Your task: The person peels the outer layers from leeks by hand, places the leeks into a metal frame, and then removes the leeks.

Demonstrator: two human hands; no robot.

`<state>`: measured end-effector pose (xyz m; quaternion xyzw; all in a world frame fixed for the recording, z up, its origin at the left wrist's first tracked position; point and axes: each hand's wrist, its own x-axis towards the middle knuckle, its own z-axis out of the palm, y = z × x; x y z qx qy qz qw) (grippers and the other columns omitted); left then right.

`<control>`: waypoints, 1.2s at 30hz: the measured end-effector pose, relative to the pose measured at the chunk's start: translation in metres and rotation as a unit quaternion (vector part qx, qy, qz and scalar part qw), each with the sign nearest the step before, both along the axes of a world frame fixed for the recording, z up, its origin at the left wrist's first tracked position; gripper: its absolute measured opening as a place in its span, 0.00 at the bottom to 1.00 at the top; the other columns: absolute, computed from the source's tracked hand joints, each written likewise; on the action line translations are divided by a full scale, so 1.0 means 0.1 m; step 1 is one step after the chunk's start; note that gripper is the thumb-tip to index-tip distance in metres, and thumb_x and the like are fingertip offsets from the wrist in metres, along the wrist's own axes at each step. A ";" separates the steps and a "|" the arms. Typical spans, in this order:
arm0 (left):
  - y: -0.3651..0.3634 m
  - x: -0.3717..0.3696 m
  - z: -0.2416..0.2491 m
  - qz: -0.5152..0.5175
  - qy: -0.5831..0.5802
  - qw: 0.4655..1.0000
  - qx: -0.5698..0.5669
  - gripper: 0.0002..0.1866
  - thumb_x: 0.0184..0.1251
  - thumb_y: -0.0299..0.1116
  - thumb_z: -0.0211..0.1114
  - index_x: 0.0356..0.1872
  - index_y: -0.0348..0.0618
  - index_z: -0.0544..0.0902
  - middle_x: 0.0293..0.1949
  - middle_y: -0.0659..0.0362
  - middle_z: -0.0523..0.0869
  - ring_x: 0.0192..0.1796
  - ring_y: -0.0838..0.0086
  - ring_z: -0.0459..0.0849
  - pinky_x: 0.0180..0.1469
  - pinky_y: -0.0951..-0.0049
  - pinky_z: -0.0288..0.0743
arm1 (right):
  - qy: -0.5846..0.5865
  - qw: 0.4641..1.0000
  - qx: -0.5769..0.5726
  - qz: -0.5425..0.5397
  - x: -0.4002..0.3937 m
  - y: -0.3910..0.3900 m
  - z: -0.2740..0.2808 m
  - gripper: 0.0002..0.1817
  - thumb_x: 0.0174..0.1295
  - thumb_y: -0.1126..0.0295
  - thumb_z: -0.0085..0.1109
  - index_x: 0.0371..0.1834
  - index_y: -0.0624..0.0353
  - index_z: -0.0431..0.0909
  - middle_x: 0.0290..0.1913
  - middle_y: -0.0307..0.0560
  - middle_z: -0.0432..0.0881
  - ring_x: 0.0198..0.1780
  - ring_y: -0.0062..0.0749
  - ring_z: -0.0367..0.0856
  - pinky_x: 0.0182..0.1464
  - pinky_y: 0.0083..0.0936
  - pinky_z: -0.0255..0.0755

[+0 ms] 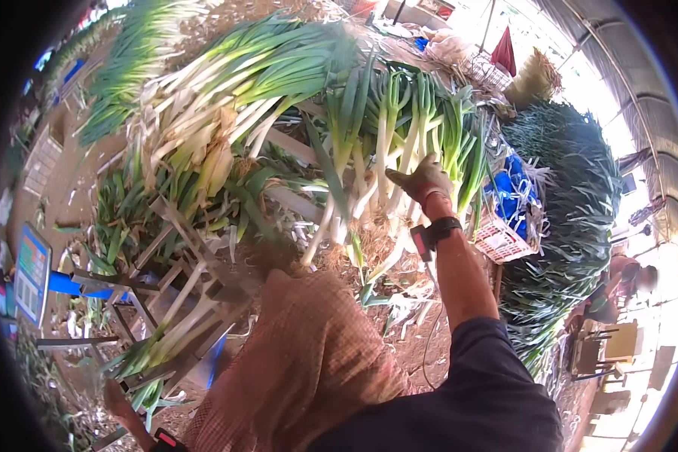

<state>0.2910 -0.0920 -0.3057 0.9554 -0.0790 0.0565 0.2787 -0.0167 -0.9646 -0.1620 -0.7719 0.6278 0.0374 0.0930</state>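
My right hand [426,183], in a work glove, reaches forward over the white stems of a row of long green onions [384,143]. Its thumb points left, apart from the finger beside it, and the glove overlaps the stems. Roots hang from the lower ends of these onions [380,220]. Low at the left edge, my left hand [117,399] is blurred, with its fingers not distinct. It is close to a few green onions [175,339] lying across a metal frame [196,241].
A larger heap of green onions [256,68] lies behind. On the right, a crate [505,239] with blue material stands before a tall stack of onions [561,218]. A scale display [32,275] is at left. A mesh cloth [309,339] covers my lap.
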 end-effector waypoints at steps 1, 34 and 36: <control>-0.13 -0.05 0.03 0.051 0.006 0.997 0.061 0.22 0.81 0.41 0.55 0.65 0.39 0.81 0.62 0.48 0.85 0.63 0.59 0.83 0.65 0.64 0.73 | 0.011 1.000 -0.023 0.003 0.03 0.04 -0.08 0.70 0.46 0.25 0.67 0.80 0.68 0.49 0.75 0.63 0.67 0.72 0.55 0.71 0.69 0.50 0.68; -0.81 -0.81 0.31 0.107 0.072 0.920 -0.369 0.20 0.75 0.31 0.64 0.63 0.35 0.80 0.32 0.64 0.83 0.29 0.84 0.75 0.28 0.83 0.63 | -0.208 0.975 -0.075 -0.025 0.09 0.30 -0.46 0.56 0.57 0.64 0.70 0.82 0.66 0.41 0.80 0.68 0.53 0.68 0.62 0.75 0.64 0.46 0.76; -0.82 -0.81 0.33 0.095 0.077 0.918 -0.378 0.20 0.75 0.30 0.63 0.64 0.34 0.79 0.32 0.64 0.82 0.28 0.84 0.74 0.28 0.83 0.63 | -0.231 0.970 -0.062 -0.050 0.07 0.35 -0.47 0.59 0.54 0.63 0.72 0.82 0.67 0.40 0.80 0.72 0.52 0.67 0.62 0.76 0.64 0.46 0.75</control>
